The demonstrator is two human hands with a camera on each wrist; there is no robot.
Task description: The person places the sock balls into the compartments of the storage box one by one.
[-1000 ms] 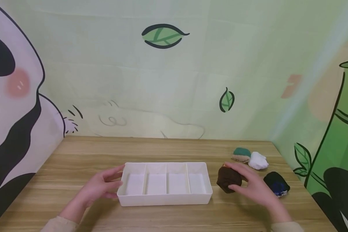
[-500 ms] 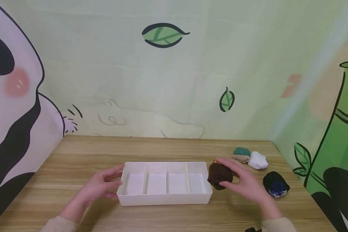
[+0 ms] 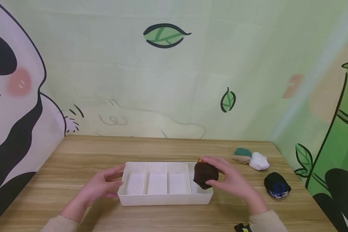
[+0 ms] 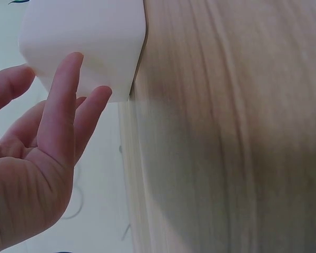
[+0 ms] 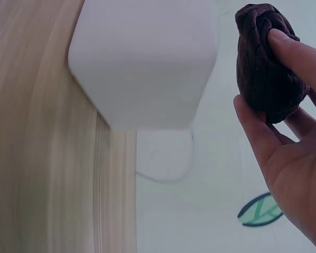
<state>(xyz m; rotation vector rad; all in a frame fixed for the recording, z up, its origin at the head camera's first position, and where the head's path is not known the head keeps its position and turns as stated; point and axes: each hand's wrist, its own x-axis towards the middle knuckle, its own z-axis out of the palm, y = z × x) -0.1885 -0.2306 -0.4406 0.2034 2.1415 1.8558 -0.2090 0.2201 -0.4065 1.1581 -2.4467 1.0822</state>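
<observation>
A dark brown rolled-up sock (image 3: 206, 175), with a small orange patch at its top, is pinched between the thumb and fingers of my right hand (image 3: 230, 177). In the head view it overlaps the rightmost compartment of a white divided box (image 3: 165, 199); the right wrist view shows the sock (image 5: 266, 66) above the level of the box's end wall (image 5: 152, 89). At the other end of the box, my left hand (image 3: 100, 185) has its fingers extended, their tips right at the end wall (image 4: 95, 47).
Three more balled socks lie on the right of the wooden table (image 3: 90, 151): a green-and-beige one (image 3: 242, 155), a white one (image 3: 259, 161) and a black one with blue (image 3: 277, 185). A printed cloth backdrop (image 3: 119, 80) stands behind the table.
My right hand has carried the brown sock leftward, from the table beside the box to over its right end. My left hand and the box have stayed in place.
</observation>
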